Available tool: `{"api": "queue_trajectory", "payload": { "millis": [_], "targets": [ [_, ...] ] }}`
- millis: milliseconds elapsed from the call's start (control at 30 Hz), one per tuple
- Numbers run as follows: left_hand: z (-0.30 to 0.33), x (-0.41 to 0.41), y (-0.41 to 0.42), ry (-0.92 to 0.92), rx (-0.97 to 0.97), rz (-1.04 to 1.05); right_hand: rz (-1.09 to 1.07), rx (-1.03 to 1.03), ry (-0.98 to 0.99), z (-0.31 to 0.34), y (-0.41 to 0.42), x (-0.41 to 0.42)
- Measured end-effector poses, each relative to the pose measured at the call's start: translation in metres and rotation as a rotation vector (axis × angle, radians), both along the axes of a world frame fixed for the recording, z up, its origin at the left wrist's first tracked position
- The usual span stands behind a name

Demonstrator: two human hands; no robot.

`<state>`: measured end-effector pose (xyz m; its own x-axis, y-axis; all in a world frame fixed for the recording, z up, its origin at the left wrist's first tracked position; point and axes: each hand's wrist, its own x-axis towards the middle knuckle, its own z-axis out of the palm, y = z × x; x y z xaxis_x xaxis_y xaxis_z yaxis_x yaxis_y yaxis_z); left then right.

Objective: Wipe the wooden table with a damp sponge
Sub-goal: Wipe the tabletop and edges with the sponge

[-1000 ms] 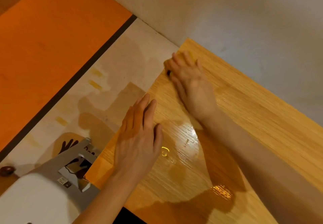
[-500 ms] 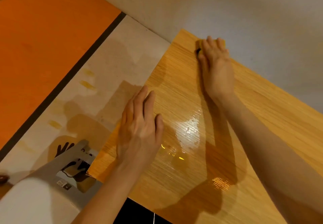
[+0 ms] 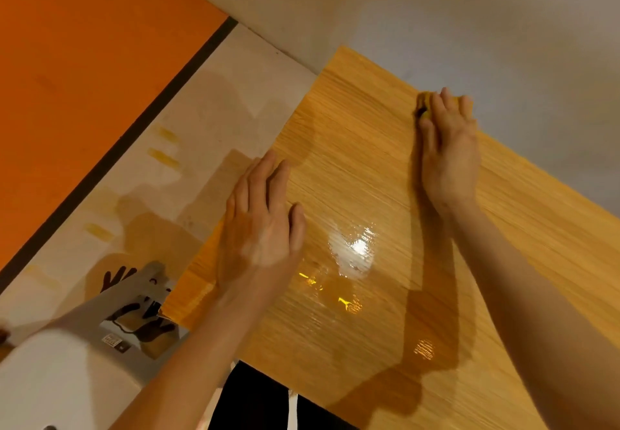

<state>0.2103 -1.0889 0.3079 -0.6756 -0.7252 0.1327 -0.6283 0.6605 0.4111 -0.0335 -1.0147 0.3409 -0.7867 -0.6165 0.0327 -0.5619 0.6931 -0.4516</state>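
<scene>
I saw the right hand (image 3: 448, 157) at the far edge of the wooden counter (image 3: 352, 147), close against the pale wall (image 3: 469, 26). Its fingers (image 3: 439, 107) lay nearly straight and close together, pressed flat on top of a yellow sponge (image 3: 423, 100), of which only a small part with a darker edge showed past the fingertips. The thumb ran alongside the sponge's near side; I could not tell whether it curled under.

The left hand (image 3: 260, 225) lay palm down near the counter's left edge, fingers straight and only slightly spread, thumb out to the side, holding nothing. The fingertips reached toward the counter's left border.

Between the two hands I noted a wet sheen (image 3: 355, 251) on the wood, bright with reflected light, and smaller glints nearer the person.

To the left of the counter I saw pale flooring (image 3: 188, 120) with a dark strip and an orange area (image 3: 84, 77) beyond it. A grey-white object with dark markings (image 3: 134, 312) sat at lower left, partly under the left forearm.
</scene>
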Motion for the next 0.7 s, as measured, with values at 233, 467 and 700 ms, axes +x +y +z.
{"api": "queue_trajectory", "payload": {
  "millis": [233, 467, 700],
  "targets": [
    [0.004, 0.001, 0.000, 0.027, 0.007, -0.003, 0.540, -0.010, 0.009, -0.003, 0.074, 0.144],
    [0.015, 0.020, 0.021, 0.024, 0.097, 0.055, 0.214, 0.030, -0.029, 0.003, 0.020, 0.014],
    [0.016, 0.053, 0.069, -0.063, 0.112, 0.331, 0.444, -0.056, -0.017, -0.003, 0.027, 0.110]
  ]
}}
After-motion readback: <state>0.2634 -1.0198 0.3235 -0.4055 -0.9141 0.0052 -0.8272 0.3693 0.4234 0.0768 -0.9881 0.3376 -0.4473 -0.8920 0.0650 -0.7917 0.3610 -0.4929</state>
